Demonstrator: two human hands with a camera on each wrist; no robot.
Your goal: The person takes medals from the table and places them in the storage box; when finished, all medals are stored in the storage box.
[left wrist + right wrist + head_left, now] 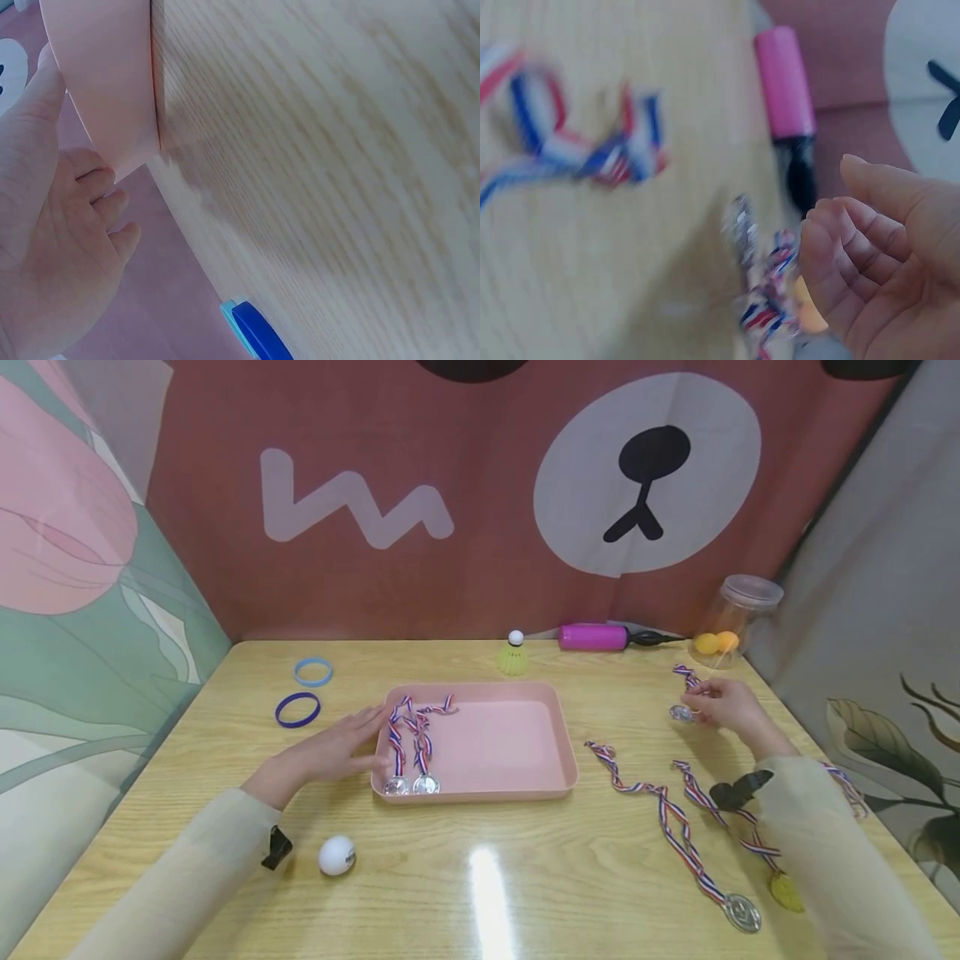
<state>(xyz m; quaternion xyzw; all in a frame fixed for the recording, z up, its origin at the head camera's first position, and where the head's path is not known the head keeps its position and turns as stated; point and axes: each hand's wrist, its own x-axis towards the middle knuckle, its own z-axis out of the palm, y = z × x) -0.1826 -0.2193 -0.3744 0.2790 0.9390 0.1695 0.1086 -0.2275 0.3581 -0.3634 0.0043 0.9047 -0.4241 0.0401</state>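
My left hand (337,748) rests against the left end of a pink tray (480,795), its fingers extended along the outer wall and the thumb near the rim. Inside the tray's left side lie two silver medals (426,784) with striped ribbons. At the right, my right hand (731,706) is beside another silver medal (681,713) and its red, white and blue ribbon (763,315). In the right wrist view, its fingers are loosely bent, the thumb stands apart, and no medal shows between them.
A silver medal (742,912) and a gold medal (786,892) lie front right, partly under the right sleeve. A white ball (337,856), two blue wristbands (297,710), a shuttlecock (513,656), a pink pump (593,637) and a jar (738,610) with orange balls surround the tray.
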